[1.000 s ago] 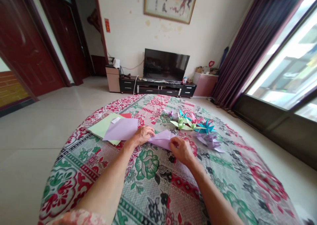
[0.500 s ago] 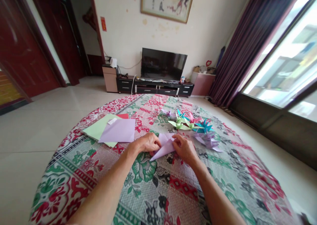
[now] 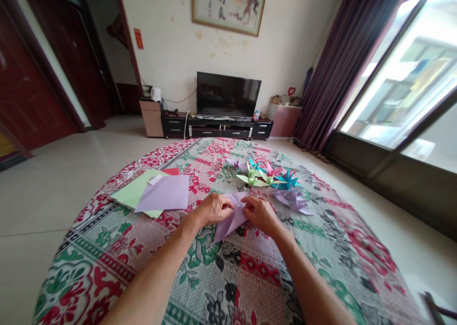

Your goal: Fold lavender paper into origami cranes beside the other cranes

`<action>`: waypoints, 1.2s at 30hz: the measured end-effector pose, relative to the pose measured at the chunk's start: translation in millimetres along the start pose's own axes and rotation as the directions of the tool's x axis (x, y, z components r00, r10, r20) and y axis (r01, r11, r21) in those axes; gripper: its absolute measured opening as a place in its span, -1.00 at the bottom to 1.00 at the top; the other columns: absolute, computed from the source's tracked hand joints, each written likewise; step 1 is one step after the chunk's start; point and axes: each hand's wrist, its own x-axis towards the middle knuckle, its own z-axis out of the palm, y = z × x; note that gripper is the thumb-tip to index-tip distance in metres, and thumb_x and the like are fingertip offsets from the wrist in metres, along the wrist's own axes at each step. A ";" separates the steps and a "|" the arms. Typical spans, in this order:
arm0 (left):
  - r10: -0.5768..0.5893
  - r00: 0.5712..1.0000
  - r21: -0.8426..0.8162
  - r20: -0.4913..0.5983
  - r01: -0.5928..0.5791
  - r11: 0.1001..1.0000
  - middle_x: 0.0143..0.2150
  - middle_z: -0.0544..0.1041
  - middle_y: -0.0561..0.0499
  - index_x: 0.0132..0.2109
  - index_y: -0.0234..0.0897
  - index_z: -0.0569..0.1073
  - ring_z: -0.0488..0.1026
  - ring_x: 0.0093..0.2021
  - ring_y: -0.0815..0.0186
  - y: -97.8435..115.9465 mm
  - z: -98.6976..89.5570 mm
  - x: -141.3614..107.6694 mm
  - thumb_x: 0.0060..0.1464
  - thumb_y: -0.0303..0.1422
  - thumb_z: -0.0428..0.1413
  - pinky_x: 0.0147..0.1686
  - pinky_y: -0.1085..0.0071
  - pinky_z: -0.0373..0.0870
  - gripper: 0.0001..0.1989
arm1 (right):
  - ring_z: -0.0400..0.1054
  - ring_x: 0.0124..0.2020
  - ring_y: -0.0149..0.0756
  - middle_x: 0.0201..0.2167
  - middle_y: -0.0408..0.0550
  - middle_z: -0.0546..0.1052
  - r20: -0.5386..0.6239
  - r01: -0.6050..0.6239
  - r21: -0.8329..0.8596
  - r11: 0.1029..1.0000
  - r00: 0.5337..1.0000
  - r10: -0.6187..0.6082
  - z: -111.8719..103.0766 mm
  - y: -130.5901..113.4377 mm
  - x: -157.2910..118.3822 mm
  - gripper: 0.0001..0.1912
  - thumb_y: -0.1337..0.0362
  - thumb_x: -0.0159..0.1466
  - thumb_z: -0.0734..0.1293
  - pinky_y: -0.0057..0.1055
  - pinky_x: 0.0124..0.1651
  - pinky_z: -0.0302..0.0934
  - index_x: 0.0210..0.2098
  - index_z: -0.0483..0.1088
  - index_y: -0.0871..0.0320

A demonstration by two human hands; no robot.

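Observation:
A partly folded sheet of purple origami paper (image 3: 228, 226) lies on the patterned tablecloth, one pointed corner toward me. My left hand (image 3: 216, 208) grips its left side, fingers curled in and thumb hidden. On its right upper edge, my right hand (image 3: 260, 213) pinches the paper between thumb and fingers. Behind and to the right of that hand sit several folded paper cranes: purple ones (image 3: 293, 200), green ones (image 3: 252, 177), blue ones (image 3: 286, 180) and a pink one (image 3: 272, 169). The hands partly cover the folds.
Left of my hands lies a stack of flat paper, a purple sheet (image 3: 167, 193) over green sheets (image 3: 130, 189) with a red corner (image 3: 171, 171) showing. The round table's cloth (image 3: 193, 291) reaches its edge. Beyond stand a television (image 3: 228, 94) and a low cabinet (image 3: 217, 127).
The purple paper's near corner has swung down and toward me, and both hands have shifted slightly on it. The whole view has turned a little to the right.

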 end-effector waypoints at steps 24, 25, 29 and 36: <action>0.080 0.990 0.127 0.114 -0.095 0.987 -0.33 0.44 0.02 -0.17 -0.14 0.53 0.37 -0.31 0.35 -5.4 12.9 3.3 0.03 -0.30 0.02 -0.29 0.47 0.28 -0.75 | 0.36 -0.42 -0.38 -0.42 -0.08 0.54 -0.052 -0.057 -0.138 0.989 0.997 0.050 8.1 -0.9 1.8 -0.69 0.43 0.08 0.19 -0.53 -0.37 0.07 -0.21 0.43 0.15; 0.081 0.990 0.127 0.114 -0.095 0.987 -0.33 0.44 0.02 -0.17 -0.15 0.53 0.37 -0.31 0.35 -5.2 13.0 3.3 0.02 -0.30 0.02 -0.30 0.47 0.28 -0.75 | 0.36 -0.42 -0.38 -0.42 -0.08 0.54 -0.049 -0.063 -0.138 0.988 0.997 0.057 7.8 -1.4 2.0 -0.69 0.43 0.08 0.19 -0.53 -0.37 0.07 -0.20 0.43 0.15; 0.093 0.990 0.122 0.109 -0.106 0.987 -0.34 0.42 0.02 -0.16 -0.15 0.52 0.36 -0.32 0.35 -5.3 13.1 2.5 0.03 -0.31 0.02 -0.31 0.48 0.27 -0.75 | 0.37 -0.42 -0.38 -0.41 -0.08 0.54 -0.047 -0.084 -0.137 0.987 0.996 0.078 6.5 -3.3 2.4 -0.69 0.43 0.08 0.20 -0.53 -0.36 0.08 -0.20 0.43 0.15; 0.093 0.990 0.147 0.108 -0.109 0.983 -0.36 0.41 0.02 -0.17 -0.16 0.52 0.35 -0.34 0.35 -3.1 11.3 2.2 0.03 -0.29 0.02 -0.34 0.49 0.27 -0.76 | 0.37 -0.41 -0.36 -0.43 -0.08 0.54 -0.050 -0.089 -0.118 0.989 0.995 0.083 5.2 -5.6 2.1 -0.69 0.44 0.08 0.19 -0.52 -0.36 0.09 -0.21 0.42 0.14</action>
